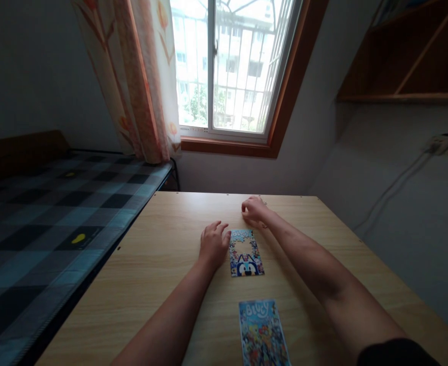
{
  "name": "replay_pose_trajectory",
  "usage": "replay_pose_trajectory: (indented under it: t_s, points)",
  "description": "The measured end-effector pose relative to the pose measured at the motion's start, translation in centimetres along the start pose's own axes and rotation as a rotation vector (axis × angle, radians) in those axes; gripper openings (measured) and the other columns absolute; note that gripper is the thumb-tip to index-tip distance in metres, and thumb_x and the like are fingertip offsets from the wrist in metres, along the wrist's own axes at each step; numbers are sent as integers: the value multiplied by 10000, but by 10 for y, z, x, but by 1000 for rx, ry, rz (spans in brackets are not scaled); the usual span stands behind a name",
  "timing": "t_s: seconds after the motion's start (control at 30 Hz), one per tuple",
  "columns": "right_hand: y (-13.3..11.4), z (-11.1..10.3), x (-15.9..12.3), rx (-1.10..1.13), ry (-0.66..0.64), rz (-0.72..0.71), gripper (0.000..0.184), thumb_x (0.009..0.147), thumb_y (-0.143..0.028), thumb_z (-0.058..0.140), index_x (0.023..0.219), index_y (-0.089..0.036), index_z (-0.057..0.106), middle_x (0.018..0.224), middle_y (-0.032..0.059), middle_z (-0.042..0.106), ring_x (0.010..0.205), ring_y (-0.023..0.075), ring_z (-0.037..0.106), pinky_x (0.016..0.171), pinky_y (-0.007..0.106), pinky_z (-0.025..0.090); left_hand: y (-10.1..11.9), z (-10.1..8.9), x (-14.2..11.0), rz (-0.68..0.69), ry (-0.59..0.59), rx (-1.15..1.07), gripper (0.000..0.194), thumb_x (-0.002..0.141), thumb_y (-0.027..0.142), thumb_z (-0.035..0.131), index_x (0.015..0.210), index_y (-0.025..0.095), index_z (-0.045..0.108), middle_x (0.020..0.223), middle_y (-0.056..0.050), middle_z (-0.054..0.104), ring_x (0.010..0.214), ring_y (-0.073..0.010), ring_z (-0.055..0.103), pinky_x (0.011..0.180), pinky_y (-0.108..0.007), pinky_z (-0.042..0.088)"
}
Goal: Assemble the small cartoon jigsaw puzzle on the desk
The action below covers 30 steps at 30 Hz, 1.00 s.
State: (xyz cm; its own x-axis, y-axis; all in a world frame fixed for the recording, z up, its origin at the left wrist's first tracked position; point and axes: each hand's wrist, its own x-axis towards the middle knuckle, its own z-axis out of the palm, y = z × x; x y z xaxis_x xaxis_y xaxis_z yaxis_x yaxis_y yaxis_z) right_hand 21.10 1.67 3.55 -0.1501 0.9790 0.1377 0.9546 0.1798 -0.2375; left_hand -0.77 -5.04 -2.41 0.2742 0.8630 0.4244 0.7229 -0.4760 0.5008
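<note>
A partly assembled jigsaw puzzle point(247, 267) lies flat on the wooden table, with a blue cartoon dog's face along its near edge. Bare wood shows through a gap in its middle. My left hand point(213, 244) rests at the puzzle's left edge, fingers spread and touching or very near it. Beyond the puzzle's far right corner, my right hand point(253, 209) reaches down to the tabletop with its fingers curled together. Whatever those fingers hold is hidden. A few small loose puzzle pieces point(264, 226) lie beside that hand, partly covered by my wrist.
Nearer to me lies a printed picture sheet point(264, 330) reading "Bluey". The wooden table point(163, 264) ends at the far wall below a window point(239, 66). A bed with a checked cover point(56, 213) stands left, beside a curtain point(144, 76). A shelf point(403, 96) hangs right.
</note>
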Motion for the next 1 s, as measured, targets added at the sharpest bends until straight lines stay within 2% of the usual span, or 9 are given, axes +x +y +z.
replay_pose_trajectory:
  t_s: [0.13, 0.2, 0.23, 0.3, 0.4, 0.53, 0.77, 1.0]
  points:
    - [-11, 11, -48, 289, 44, -85, 267, 983, -369, 541, 1046, -174, 712, 1030, 83, 770, 914, 169, 710, 840, 310, 549, 1, -2, -1, 66, 8, -38, 308, 938, 295, 600, 1204, 193, 717, 1318, -123, 658, 1251, -297, 561, 1109, -505, 439]
    - [-14, 24, -75, 831, 80, -87, 329, 917, -470, 634, 973, -151, 693, 918, 101, 773, 768, 186, 724, 730, 338, 580, 3, -4, -1, 111, 29, -82, 270, 932, 278, 614, 1161, 196, 731, 1275, -114, 676, 1221, -283, 575, 1098, -486, 457]
    - [-14, 31, -87, 1015, 81, -66, 358, 858, -507, 700, 924, -155, 692, 872, 95, 770, 704, 187, 715, 685, 343, 584, 4, -5, -2, 139, 41, -104, 248, 927, 268, 623, 1137, 202, 737, 1252, -107, 684, 1204, -275, 582, 1089, -475, 467]
    - [-13, 44, -103, 1194, 129, 33, 369, 780, -517, 770, 865, -164, 701, 790, 75, 758, 624, 171, 685, 609, 319, 570, 7, -6, -3, 199, 60, -141, 209, 916, 247, 643, 1095, 217, 747, 1207, -92, 697, 1171, -262, 594, 1067, -459, 486]
    - [-12, 55, -110, 1187, 218, 93, 327, 778, -479, 758, 889, -172, 736, 773, 64, 753, 598, 163, 662, 571, 301, 543, 12, -7, -6, 286, 59, -173, 186, 911, 228, 661, 1073, 236, 752, 1131, -74, 712, 1108, -249, 615, 1010, -444, 521]
    - [-13, 58, -107, 1077, 285, 23, 280, 866, -384, 646, 1021, -174, 747, 780, 47, 735, 593, 144, 623, 569, 283, 502, 16, -9, -9, 327, 64, -184, 186, 920, 218, 665, 1085, 226, 751, 1066, -73, 723, 1038, -234, 629, 948, -416, 545]
    - [-16, 57, -111, 1082, 239, -31, 367, 880, -329, 617, 1209, -178, 682, 660, -20, 642, 541, 116, 512, 526, 243, 415, 16, -11, -10, 302, 19, -179, 164, 937, 254, 664, 1073, 232, 754, 1047, -74, 727, 1013, -234, 627, 920, -415, 543]
    - [-20, 53, -113, 1137, 169, -65, 380, 870, -318, 619, 1219, -177, 664, 694, 0, 697, 528, 112, 523, 498, 228, 369, 15, -10, -10, 312, 7, -202, 90, 932, 263, 683, 976, 241, 759, 984, -49, 731, 962, -219, 633, 895, -388, 530]
